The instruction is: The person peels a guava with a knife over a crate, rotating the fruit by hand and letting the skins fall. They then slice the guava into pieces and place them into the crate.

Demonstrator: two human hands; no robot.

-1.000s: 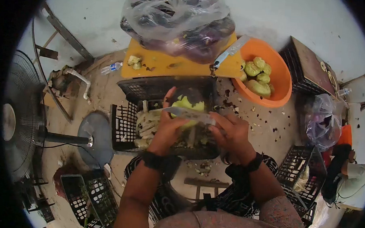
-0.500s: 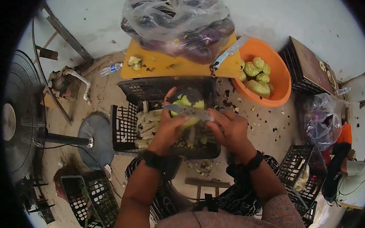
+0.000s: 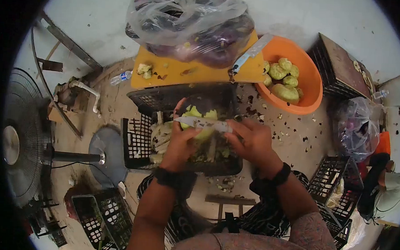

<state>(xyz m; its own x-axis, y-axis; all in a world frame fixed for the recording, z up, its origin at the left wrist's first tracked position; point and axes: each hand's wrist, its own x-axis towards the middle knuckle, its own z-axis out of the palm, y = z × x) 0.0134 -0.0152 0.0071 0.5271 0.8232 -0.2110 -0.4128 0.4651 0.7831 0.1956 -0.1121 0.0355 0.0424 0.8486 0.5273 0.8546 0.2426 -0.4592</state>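
Observation:
My left hand (image 3: 180, 140) is wrapped round a dark purple eggplant (image 3: 203, 103) whose pale green flesh shows where it is cut. In my right hand (image 3: 253, 140) is the handle of a knife (image 3: 202, 123), its blade lying across the eggplant and its tip close to my left fingers. Both hands are above a black crate (image 3: 136, 142) holding pale strips and green scraps. The lower side of the eggplant is hard to make out.
Beyond the crate, a yellow board (image 3: 175, 72) bears a bag of eggplants (image 3: 190, 33) and a cleaver (image 3: 252, 53). An orange basin (image 3: 315, 85) holds peeled vegetables. A fan (image 3: 25, 139) stands left; a person (image 3: 389, 191) sits at right.
The blade has tilted slightly and its tip has moved a little left over the eggplant. The whole view has shifted slightly; both hands keep their holds.

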